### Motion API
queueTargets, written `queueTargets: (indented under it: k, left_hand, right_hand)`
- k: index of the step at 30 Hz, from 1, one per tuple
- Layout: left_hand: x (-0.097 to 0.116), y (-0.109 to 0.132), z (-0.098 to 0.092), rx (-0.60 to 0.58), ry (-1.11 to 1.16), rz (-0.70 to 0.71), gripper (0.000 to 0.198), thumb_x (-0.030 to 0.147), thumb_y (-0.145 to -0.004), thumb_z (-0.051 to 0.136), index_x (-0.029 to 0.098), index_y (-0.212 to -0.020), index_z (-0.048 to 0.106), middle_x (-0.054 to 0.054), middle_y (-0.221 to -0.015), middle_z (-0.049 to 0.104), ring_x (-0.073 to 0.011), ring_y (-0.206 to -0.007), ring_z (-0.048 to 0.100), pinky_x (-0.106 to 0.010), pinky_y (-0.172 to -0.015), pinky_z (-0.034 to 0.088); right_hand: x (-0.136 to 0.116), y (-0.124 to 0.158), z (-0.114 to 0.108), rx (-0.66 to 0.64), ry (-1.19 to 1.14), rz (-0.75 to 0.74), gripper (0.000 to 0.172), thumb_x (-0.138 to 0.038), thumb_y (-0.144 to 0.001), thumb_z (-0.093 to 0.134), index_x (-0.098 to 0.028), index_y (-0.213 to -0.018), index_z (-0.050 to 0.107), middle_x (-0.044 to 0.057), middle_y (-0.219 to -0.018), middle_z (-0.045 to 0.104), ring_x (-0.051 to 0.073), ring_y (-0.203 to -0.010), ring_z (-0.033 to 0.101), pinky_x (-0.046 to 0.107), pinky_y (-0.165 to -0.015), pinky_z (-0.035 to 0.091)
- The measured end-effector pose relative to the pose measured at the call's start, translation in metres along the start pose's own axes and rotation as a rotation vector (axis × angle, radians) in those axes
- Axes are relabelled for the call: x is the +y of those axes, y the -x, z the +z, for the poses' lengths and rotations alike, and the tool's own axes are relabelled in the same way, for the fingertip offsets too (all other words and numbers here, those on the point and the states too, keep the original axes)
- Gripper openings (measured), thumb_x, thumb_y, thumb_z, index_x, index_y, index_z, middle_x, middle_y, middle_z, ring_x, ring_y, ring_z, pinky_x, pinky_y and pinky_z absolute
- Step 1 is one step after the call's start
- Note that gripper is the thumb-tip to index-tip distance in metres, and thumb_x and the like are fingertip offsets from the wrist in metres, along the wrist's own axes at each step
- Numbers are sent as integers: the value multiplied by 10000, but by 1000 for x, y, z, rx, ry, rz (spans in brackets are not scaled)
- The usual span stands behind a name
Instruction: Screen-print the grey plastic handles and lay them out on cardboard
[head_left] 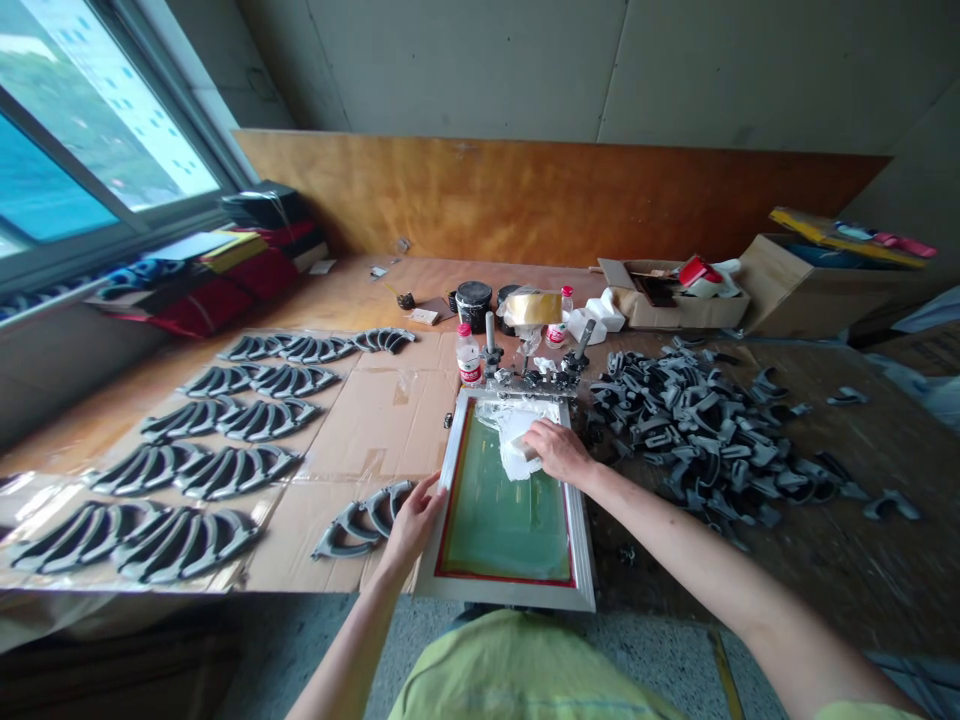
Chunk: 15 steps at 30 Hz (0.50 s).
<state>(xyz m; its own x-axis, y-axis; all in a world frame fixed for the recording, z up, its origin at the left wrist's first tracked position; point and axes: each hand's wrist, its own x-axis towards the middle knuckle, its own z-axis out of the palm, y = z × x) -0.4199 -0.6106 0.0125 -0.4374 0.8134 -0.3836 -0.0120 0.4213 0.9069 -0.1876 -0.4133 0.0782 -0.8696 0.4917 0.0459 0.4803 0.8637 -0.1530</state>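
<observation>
A metal-framed screen (491, 525) with green mesh and a red inner border lies at the table's front edge, its far end at a metal clamp fixture (529, 382). My right hand (559, 450) is closed on a pale block over the upper part of the mesh, where white paste (519, 465) is spread. At the left side of the frame, my left hand (417, 512) rests by the rail, its fingers partly bent; whether they grip the rail is unclear. Beside that hand, several curved grey parts (360, 525) lie on cardboard.
Rows of curved grey parts (214, 475) cover cardboard (382, 420) at the left. A heap of grey parts (675, 420) lies right. Behind the screen stand a red-capped bottle (469, 358), a black tub (474, 305) and an open box (682, 312). A wooden board (525, 205) backs the table.
</observation>
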Motion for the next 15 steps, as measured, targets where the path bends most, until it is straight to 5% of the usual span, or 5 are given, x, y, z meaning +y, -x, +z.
queueTargets:
  k: [4, 7, 10, 15]
  left_hand:
    - [9, 4, 0, 11, 4, -30, 755, 658, -744, 621, 164, -1311, 560, -19, -743, 699, -203, -694, 663, -271, -606, 493]
    - [14, 7, 1, 24, -4, -30, 744, 653, -743, 628, 156, -1294, 572, -18, -725, 693, -208, -705, 669, -273, -614, 500]
    - [21, 10, -1, 7, 19, -23, 766, 648, -737, 640, 162, -1323, 555, -19, -738, 702, -204, -702, 670, -266, -603, 499]
    - [57, 18, -17, -32, 55, -13, 814, 652, -722, 669, 221, -1395, 514, -11, -798, 719, -205, -747, 684, -270, -628, 511]
  right_hand:
    - [-7, 23, 15, 45, -27, -101, 283, -6, -854, 460, -147, -994, 661, 100, -971, 633, 218, -972, 534, 313, -817, 458]
    - [3, 26, 4, 47, -109, -139, 258, -23, -849, 515, -178, -992, 664, 60, -941, 647, 199, -930, 562, 295, -804, 462]
    - [17, -1, -16, 116, -181, -8, 242, -142, -867, 621, -220, -1095, 646, 29, -1010, 661, 178, -919, 597, 276, -804, 462]
    - [39, -58, -41, 135, -106, 238, 571, -250, -821, 719, -305, -1357, 532, 31, -1072, 642, 180, -905, 619, 257, -753, 456]
